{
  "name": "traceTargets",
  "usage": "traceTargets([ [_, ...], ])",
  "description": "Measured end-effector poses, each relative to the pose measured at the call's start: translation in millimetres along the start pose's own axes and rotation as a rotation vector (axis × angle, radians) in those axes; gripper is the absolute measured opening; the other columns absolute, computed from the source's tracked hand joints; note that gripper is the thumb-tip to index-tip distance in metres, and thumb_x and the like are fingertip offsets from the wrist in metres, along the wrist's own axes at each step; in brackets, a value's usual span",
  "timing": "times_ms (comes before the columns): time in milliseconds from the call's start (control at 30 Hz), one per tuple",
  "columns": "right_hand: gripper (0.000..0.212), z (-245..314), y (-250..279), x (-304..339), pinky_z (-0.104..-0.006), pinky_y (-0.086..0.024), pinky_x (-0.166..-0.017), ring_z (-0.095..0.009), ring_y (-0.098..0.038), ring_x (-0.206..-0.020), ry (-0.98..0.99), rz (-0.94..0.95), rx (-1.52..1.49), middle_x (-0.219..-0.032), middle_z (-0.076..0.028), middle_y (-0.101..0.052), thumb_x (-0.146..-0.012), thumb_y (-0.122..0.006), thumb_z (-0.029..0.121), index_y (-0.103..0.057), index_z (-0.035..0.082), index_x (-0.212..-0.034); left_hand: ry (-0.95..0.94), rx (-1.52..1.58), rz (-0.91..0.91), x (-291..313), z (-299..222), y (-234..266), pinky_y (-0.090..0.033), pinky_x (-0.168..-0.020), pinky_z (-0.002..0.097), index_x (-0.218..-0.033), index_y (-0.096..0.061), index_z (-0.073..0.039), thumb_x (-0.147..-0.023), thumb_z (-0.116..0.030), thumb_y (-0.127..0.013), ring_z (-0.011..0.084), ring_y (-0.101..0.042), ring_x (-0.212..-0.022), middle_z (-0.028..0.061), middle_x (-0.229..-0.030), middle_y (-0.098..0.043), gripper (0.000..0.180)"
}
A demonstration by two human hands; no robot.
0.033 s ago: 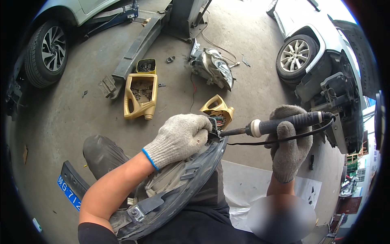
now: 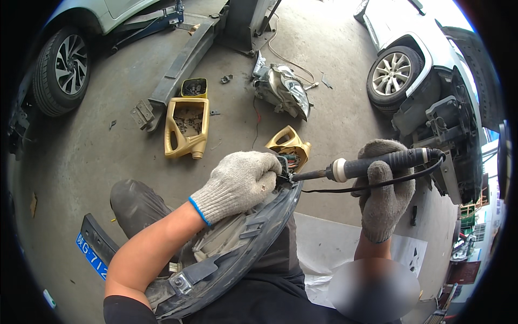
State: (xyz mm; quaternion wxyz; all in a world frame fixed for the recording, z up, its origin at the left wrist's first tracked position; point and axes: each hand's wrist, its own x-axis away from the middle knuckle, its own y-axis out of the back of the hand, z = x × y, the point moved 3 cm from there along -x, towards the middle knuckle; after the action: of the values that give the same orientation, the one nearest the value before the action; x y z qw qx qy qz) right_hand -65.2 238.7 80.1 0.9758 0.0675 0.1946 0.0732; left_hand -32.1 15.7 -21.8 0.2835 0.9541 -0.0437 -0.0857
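Curved dark plastic car panel (image 2: 253, 237) across the lap, near centre, its upper end raised toward the middle of the scene. Left hand (image 2: 240, 183) in a knit work glove with a blue cuff, fingers clenched over that upper end, right where the metal tip of the soldering iron (image 2: 367, 166) meets it. Right hand (image 2: 384, 194), gloved likewise, fingers wrapped around the iron's black handle, just right of the pale collar (black cord looping back underneath the handle). Directly behind the left hand, a cut-open gold plastic jug (image 2: 291, 146) on the concrete floor (image 2: 97, 162). Farther left, a larger gold jug (image 2: 187, 127) lying cut open with small parts inside, a small dark tray (image 2: 194, 87) just beyond it. Farther off, a removed headlamp unit (image 2: 283, 86). White car wheel (image 2: 392, 73) far right, another wheel (image 2: 65, 67) far left. Blue number plate (image 2: 93, 256) near left.
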Motion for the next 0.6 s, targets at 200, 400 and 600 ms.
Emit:
traceTargets([
  [200, 0.04, -0.6, -0.5, 0.6, -0.0223, -0.055, -0.054, -0.013, -0.067, -0.069, -0.009, -0.012, -0.005, -0.098, -0.015, -0.069, -0.089, -0.076, 0.017, -0.06, -0.005, -0.118, -0.006, 0.02, -0.008, -0.4, 0.0, -0.8, -0.055, -0.076, 0.0422, -0.1, -0.072, -0.004, -0.085, -0.012, -0.062, 0.0345, -0.07, -0.082, 0.0196, -0.087, -0.07, 0.02],
  [400, 0.04, -1.7, -0.1, 2.1, -0.0225, -0.056, -0.054, -0.014, -0.068, -0.071, -0.005, -0.004, -0.002, -0.099, -0.015, -0.069, -0.09, -0.076, 0.017, -0.059, -0.005, -0.119, -0.024, 0.011, -0.02, 0.2, 2.1, -2.2, -0.055, -0.076, 0.0421, -0.1, -0.071, -0.004, -0.086, -0.012, -0.062, 0.0343, -0.07, -0.081, 0.0194, -0.087, -0.07, 0.019],
  [600, 0.04, -1.6, -0.8, 3.1, -0.0219, -0.056, -0.055, -0.014, -0.068, -0.072, -0.011, -0.018, 0.0, -0.098, -0.015, -0.069, -0.09, -0.076, 0.018, -0.059, -0.005, -0.119, -0.016, 0.026, -0.015, 0.4, 2.2, -2.5, -0.055, -0.076, 0.0422, -0.1, -0.071, -0.003, -0.087, -0.012, -0.061, 0.0336, -0.07, -0.081, 0.0193, -0.086, -0.07, 0.019],
])
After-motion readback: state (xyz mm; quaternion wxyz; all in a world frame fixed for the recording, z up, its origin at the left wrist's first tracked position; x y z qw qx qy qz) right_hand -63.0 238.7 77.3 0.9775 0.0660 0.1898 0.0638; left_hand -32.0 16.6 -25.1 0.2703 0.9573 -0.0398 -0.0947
